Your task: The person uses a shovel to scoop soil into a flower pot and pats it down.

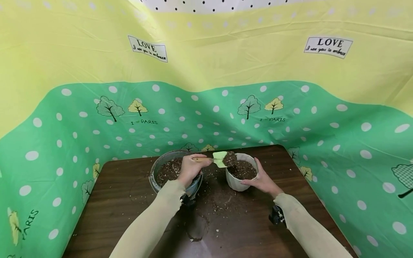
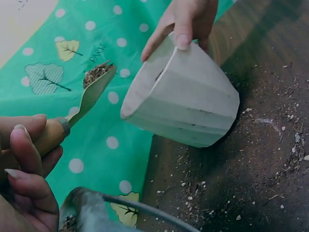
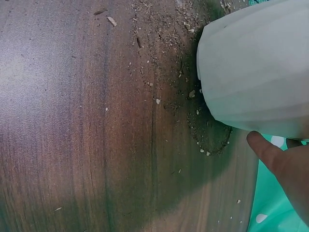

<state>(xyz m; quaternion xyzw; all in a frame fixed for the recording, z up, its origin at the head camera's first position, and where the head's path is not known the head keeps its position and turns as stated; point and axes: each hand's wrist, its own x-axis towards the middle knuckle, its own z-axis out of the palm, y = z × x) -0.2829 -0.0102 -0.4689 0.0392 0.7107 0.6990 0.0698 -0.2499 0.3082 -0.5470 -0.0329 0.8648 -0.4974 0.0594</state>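
My left hand (image 1: 191, 169) grips the wooden handle of a small trowel (image 1: 219, 159) with a light green blade. Dark soil (image 1: 230, 159) is heaped on the blade's tip, which overlaps the left rim of a white flower pot (image 1: 236, 183). Soil shows inside that pot too. With my right hand (image 1: 262, 181) I hold the pot at its right side, thumb toward me. In the left wrist view the trowel blade (image 2: 94, 94) is raised beside the pot's mouth. Only a finger and part of the right hand (image 3: 285, 159) show beside the pot in the right wrist view.
A round bucket (image 1: 154, 181) with soil in it stands left of the pot, partly behind my left hand. Crumbs of soil (image 1: 221, 208) are scattered over the brown wooden table (image 1: 129, 200). A green and yellow patterned cloth (image 1: 200, 118) hangs round the table's back and sides.
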